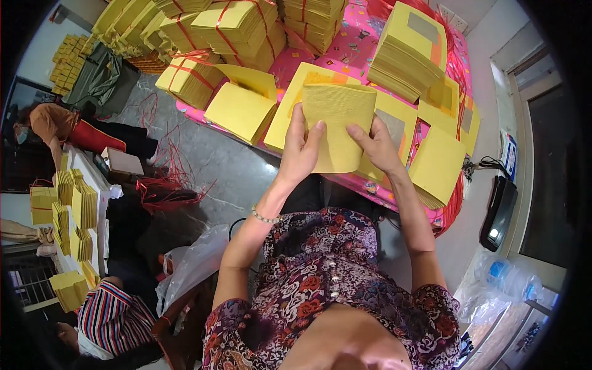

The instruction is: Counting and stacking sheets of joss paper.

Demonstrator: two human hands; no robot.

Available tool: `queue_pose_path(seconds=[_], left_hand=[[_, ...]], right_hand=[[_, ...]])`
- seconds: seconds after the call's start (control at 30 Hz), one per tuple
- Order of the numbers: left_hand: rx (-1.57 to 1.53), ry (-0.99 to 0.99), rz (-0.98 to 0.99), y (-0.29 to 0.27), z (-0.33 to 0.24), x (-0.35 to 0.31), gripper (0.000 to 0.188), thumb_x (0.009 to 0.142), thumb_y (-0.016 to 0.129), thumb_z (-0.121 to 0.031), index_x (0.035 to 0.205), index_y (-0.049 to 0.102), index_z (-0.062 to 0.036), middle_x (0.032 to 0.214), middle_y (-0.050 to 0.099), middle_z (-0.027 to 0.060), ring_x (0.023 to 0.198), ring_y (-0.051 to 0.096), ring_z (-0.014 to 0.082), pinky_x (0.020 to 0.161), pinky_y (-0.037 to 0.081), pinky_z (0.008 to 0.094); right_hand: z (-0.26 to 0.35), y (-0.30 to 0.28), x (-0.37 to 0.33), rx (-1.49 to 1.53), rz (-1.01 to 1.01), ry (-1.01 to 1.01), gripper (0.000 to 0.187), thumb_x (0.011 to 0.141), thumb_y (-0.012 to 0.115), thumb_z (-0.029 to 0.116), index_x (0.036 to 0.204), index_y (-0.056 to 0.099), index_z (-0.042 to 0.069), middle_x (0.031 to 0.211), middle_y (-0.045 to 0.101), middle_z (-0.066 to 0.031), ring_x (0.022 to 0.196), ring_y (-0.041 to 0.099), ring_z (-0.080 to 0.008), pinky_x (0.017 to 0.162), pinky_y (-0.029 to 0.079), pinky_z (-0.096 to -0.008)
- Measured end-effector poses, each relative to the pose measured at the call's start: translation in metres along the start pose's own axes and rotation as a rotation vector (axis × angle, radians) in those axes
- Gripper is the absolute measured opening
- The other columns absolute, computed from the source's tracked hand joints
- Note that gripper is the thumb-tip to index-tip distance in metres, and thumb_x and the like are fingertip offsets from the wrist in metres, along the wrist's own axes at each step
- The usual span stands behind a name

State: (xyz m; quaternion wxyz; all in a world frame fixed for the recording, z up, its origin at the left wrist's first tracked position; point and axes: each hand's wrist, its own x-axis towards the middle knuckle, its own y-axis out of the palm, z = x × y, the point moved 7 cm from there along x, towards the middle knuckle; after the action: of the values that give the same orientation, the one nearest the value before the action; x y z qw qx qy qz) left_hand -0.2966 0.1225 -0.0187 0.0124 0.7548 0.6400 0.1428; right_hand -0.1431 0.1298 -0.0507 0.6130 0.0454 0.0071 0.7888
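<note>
Between my two hands I hold a small stack of yellow paper sheets, its upper edge slightly bowed. My left hand grips the left side, thumb lying on the front face. On the opposite side my right hand holds it the same way, thumb on the front and fingers behind. Under and around it on the pink table cover lie more yellow paper stacks, among them a flat pile to the left and another pile to the right. A taller pile with a silver-grey square on top stands beyond.
Bundles tied with red string stand at the far left of the table. Loose red strands lie on the floor. At left, two people work by a white table bearing yellow stacks. A water bottle sits at right.
</note>
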Motion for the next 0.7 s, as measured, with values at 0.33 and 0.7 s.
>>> queue_pose_path(seconds=[0.33,0.7], left_hand=[[-0.024,0.04,0.05,0.001,-0.005,-0.006,0.037,0.096,0.048,-0.001,0.132,0.037,0.0006,0.126,0.052,0.0105,0.117,0.047,0.0142,0.101,0.037,0.0277],[0.039,0.059,0.029,-0.005,-0.006,-0.015,0.046,0.096,0.05,-0.003,0.139,0.034,0.0005,0.131,0.051,0.0098,0.121,0.048,0.0152,0.102,0.038,0.0301]], right_hand=[[0.015,0.001,-0.006,-0.002,-0.002,-0.037,0.035,0.093,0.065,0.018,0.12,0.057,-0.003,0.109,0.066,-0.0058,0.096,0.06,-0.0101,0.084,0.049,-0.0272],[0.034,-0.003,-0.005,0.108,-0.063,-0.135,0.03,0.095,0.062,0.018,0.119,0.059,0.0,0.105,0.065,-0.0028,0.096,0.058,-0.0077,0.084,0.047,-0.0247]])
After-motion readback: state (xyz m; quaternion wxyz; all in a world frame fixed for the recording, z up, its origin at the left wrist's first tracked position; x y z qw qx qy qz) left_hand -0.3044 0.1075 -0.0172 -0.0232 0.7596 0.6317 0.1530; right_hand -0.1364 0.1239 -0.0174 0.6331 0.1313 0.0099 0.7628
